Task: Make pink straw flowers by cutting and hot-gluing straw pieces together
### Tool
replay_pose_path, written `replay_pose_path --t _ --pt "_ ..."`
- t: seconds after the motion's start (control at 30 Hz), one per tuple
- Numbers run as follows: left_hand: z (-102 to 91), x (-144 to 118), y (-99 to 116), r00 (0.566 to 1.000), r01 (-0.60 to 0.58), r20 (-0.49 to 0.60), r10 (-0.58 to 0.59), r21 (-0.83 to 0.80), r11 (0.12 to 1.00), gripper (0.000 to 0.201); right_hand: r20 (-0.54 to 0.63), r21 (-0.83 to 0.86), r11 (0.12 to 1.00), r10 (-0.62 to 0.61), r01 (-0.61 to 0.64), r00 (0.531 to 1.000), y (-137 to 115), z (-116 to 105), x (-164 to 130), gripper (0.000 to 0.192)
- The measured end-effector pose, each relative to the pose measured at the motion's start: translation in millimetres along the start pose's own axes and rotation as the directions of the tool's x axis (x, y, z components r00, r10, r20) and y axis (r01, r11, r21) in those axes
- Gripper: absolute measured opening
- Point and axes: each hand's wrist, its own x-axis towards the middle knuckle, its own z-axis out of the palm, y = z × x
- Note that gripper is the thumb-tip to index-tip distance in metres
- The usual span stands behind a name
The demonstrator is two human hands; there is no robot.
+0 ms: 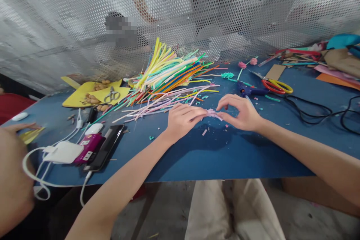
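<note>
My left hand (pixel 182 119) and my right hand (pixel 242 112) meet over the blue table (pixel 213 153), both pinching a small pale pink paper piece (pixel 213 113) between their fingertips. The piece looks folded or curled; its exact shape is too small to tell. Just beyond my hands lies a spread of thin pink and white paper strips (pixel 165 103). Behind those sits a big pile of colourful strips (pixel 168 69) in yellow, orange, green and white. Small pink and teal scraps dot the table near my hands.
A blue glue gun (pixel 249 90) with a black cord (pixel 315 110) and red-and-yellow scissors (pixel 277 86) lie at the right. At the left are a phone (pixel 105 148), a pink power bank (pixel 88 148), a white charger (pixel 63 152) and yellow paper with small scissors (pixel 111 95). Another person's arm (pixel 12 172) shows at far left.
</note>
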Motion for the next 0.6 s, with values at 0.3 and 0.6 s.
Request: replay_pose_path --t 0.3,0.6 --pt "0.6 -1.8 -0.2 0.999 -0.047 0.03 0.045 0.067 0.997 0.01 -0.035 -0.175 0.98 -0.1 0.093 0.994 3.6 1.4 -1.0 0.009" --pt "-1.0 1.2 2.2 0.997 -0.081 0.001 0.081 0.068 0.994 0.016 -0.017 -0.187 0.974 -0.131 0.126 0.991 3.3 2.4 -0.3 0.007"
